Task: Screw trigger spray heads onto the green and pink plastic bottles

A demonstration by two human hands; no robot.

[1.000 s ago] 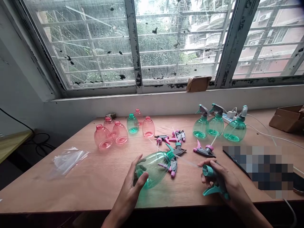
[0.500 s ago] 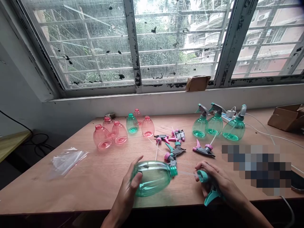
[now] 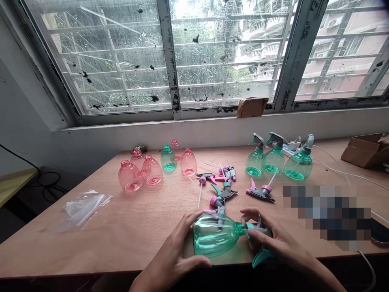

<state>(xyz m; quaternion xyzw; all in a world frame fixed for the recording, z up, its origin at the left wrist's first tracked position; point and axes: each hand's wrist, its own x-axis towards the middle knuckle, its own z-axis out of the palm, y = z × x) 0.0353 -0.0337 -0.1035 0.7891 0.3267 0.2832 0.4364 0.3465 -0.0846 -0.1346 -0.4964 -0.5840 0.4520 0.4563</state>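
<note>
Rounded clear green plastic bottle (image 3: 216,236) lies sideways in half-open left hand (image 3: 178,248), just nearside of loose pink-and-grey plastic spray heads (image 3: 216,200); right hand (image 3: 281,245), fingers curled, grips teal-and-grey plastic trigger sprayer (image 3: 263,230) at bottle's neck.

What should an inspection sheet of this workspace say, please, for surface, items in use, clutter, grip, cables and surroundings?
Surface: brown wooden tabletop, grain visible.
Items in use: translucent green rounded plastic bottle, held sideways; grey-and-teal plastic spray head at its mouth, thread engagement unclear.
Others: five uncapped translucent pink plastic bottles; three green bottles with sprayers fitted; loose grey-and-pink plastic spray heads.
Clutter: clear plastic bag at left; brown cardboard box at right.
Grip: left hand around the bottle's base; right hand on the spray head.
Cables: thin white cables at right; black cable beyond the table's left edge.
Surroundings: grey-framed window, paint peeling.
</note>
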